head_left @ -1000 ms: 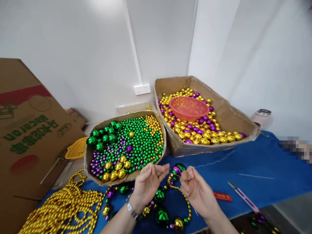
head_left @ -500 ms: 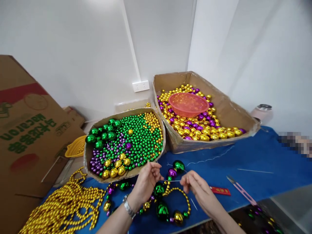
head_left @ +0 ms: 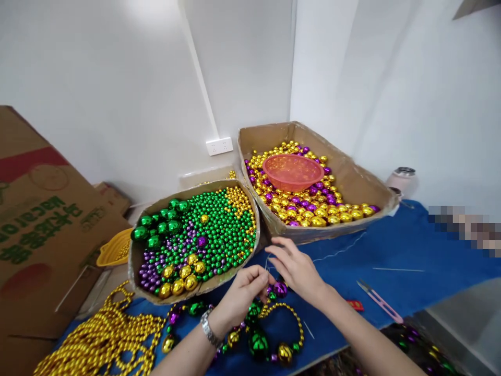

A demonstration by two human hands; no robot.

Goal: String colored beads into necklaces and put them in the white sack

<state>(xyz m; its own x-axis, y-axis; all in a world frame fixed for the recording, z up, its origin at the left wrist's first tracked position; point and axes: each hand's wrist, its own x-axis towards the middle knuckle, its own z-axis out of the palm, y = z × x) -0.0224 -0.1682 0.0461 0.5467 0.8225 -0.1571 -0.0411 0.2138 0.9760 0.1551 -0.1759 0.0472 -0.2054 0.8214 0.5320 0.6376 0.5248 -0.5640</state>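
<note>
Thumb and fingers of my left hand (head_left: 252,290) are closed on a thin clear string (head_left: 266,262). Just above it, my right hand (head_left: 295,269) has bent, slightly separated fingers with the string at their tips; its thumb is hidden. Under both hands lies a bead necklace, partly covered, with a big green bead (head_left: 259,342), a purple bead (head_left: 280,289) and a gold bead (head_left: 285,353). A loop of small gold beads (head_left: 301,324) belongs to the same cluster.
A carton of green, purple and gold beads (head_left: 256,230) stands behind my hands. Beyond is a larger carton (head_left: 352,177) holding a pink basket (head_left: 293,175). Gold bead strands (head_left: 105,334) pile up at left. Pink-handled snips (head_left: 379,302) lie right on the blue cloth (head_left: 336,271).
My hands have come together from holding the string stretched between them. The right hand has moved up and left, over the left hand's fingertips. The view has shifted slightly.
</note>
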